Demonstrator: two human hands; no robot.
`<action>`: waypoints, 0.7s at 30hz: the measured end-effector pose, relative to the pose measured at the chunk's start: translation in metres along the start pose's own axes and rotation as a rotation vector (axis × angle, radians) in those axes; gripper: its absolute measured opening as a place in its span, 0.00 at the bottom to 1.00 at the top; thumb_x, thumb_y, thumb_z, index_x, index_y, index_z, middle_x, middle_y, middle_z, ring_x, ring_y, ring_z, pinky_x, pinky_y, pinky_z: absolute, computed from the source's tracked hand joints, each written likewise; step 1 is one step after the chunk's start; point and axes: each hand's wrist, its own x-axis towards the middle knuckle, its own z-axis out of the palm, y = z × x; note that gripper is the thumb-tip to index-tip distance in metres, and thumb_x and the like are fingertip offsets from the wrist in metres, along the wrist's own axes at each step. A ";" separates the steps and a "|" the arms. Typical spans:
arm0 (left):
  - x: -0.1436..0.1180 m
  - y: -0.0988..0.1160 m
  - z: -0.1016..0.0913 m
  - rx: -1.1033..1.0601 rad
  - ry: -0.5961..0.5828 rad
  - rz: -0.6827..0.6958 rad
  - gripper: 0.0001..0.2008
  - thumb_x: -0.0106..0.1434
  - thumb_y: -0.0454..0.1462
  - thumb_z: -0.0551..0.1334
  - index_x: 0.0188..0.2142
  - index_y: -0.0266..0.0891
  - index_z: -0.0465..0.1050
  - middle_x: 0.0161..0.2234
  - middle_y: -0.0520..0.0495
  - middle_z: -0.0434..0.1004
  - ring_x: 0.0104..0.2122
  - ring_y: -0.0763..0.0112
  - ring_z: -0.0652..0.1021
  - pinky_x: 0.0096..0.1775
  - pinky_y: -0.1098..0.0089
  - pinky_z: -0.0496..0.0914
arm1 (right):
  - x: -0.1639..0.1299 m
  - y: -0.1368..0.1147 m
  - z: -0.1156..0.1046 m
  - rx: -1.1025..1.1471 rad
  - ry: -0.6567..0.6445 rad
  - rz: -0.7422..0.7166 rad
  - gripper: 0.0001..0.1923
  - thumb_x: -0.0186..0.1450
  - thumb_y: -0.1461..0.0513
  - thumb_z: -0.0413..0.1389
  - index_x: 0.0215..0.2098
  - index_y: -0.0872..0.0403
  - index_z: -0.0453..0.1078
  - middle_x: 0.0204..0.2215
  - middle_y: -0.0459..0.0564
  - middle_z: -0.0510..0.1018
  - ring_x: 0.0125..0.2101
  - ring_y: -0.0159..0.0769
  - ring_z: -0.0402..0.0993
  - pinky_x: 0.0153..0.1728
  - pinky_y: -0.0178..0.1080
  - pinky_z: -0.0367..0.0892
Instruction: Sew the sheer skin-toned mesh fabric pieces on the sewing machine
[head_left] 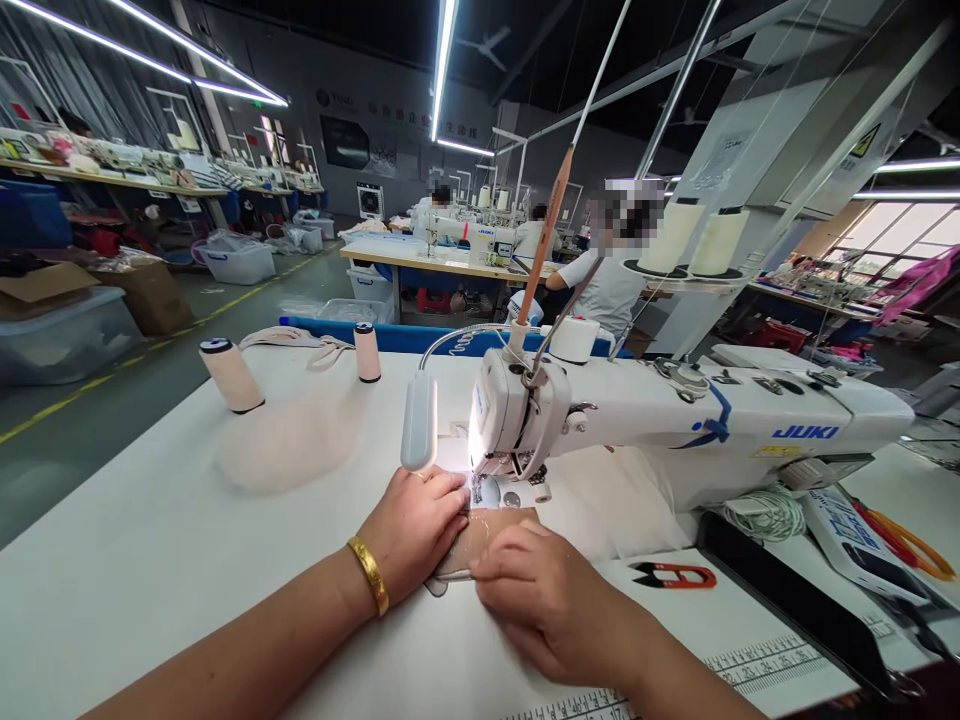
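left fingers (448,482), flat, and right fingers (501,566), pinched narrow, steady cloth (480,532) below the machine (517,410) just ahead; work appears underway, unfinished.

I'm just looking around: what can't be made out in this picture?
Head view:
Brown fabric piece: partly covered by the left hand and right hand.
Needle tip of the white JUKI sewing machine: too small, lost in bright glare.
Pale pink patch on the smooth white table: blurred, edges unclear.
White ruler strip with black markings: partly hidden by the right forearm, cut off by the bottom edge.
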 end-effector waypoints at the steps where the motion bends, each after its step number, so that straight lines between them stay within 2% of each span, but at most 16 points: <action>1: 0.000 0.001 -0.001 0.008 0.002 -0.004 0.09 0.69 0.31 0.59 0.44 0.41 0.77 0.48 0.44 0.82 0.45 0.56 0.80 0.45 0.56 0.72 | 0.001 -0.003 -0.002 0.116 -0.036 -0.043 0.13 0.59 0.71 0.51 0.37 0.50 0.70 0.37 0.48 0.83 0.38 0.40 0.77 0.43 0.44 0.71; 4: -0.002 0.008 -0.006 0.066 -0.018 -0.035 0.08 0.69 0.31 0.58 0.37 0.40 0.76 0.40 0.44 0.81 0.38 0.57 0.79 0.41 0.58 0.70 | 0.004 -0.003 -0.004 0.374 -0.051 -0.057 0.13 0.56 0.71 0.50 0.33 0.49 0.69 0.34 0.44 0.84 0.34 0.35 0.79 0.43 0.40 0.72; 7: -0.010 0.021 -0.012 0.034 -0.095 -0.072 0.13 0.69 0.31 0.55 0.28 0.40 0.71 0.29 0.48 0.76 0.28 0.63 0.76 0.33 0.63 0.66 | 0.007 0.003 -0.003 0.279 0.083 0.079 0.15 0.59 0.71 0.49 0.39 0.50 0.71 0.37 0.47 0.83 0.39 0.38 0.77 0.43 0.42 0.71; 10: -0.019 0.027 -0.023 -0.226 -0.160 -0.126 0.09 0.66 0.32 0.56 0.29 0.42 0.69 0.27 0.53 0.76 0.25 0.68 0.75 0.28 0.68 0.62 | 0.009 0.007 0.002 0.164 0.163 0.150 0.17 0.63 0.71 0.49 0.44 0.49 0.72 0.38 0.48 0.81 0.40 0.40 0.74 0.42 0.43 0.71; 12: -0.019 0.020 -0.034 -0.331 -0.176 -0.185 0.08 0.66 0.34 0.55 0.33 0.43 0.71 0.28 0.55 0.78 0.27 0.69 0.77 0.29 0.69 0.64 | 0.009 0.005 0.006 0.130 0.171 0.099 0.20 0.64 0.71 0.50 0.51 0.49 0.71 0.45 0.50 0.80 0.45 0.42 0.74 0.47 0.46 0.71; 15: -0.015 -0.002 -0.047 -0.241 -0.112 -0.268 0.08 0.67 0.37 0.55 0.39 0.43 0.74 0.33 0.51 0.80 0.32 0.64 0.79 0.34 0.67 0.68 | 0.009 0.000 0.013 0.081 0.099 0.010 0.26 0.66 0.72 0.52 0.60 0.48 0.66 0.54 0.51 0.78 0.52 0.43 0.72 0.53 0.49 0.69; 18: -0.012 -0.022 -0.047 -0.046 -0.064 -0.284 0.10 0.62 0.40 0.61 0.42 0.41 0.74 0.38 0.45 0.80 0.37 0.57 0.79 0.37 0.63 0.70 | 0.008 -0.004 0.015 0.057 -0.020 0.006 0.26 0.66 0.73 0.53 0.60 0.47 0.67 0.50 0.50 0.80 0.48 0.43 0.72 0.50 0.47 0.70; 21: -0.013 -0.027 -0.038 0.036 -0.137 -0.305 0.11 0.59 0.40 0.64 0.41 0.41 0.73 0.33 0.47 0.77 0.32 0.58 0.76 0.32 0.64 0.67 | 0.007 -0.005 0.013 0.041 -0.035 0.013 0.21 0.66 0.73 0.53 0.54 0.48 0.69 0.43 0.50 0.80 0.42 0.42 0.72 0.44 0.45 0.70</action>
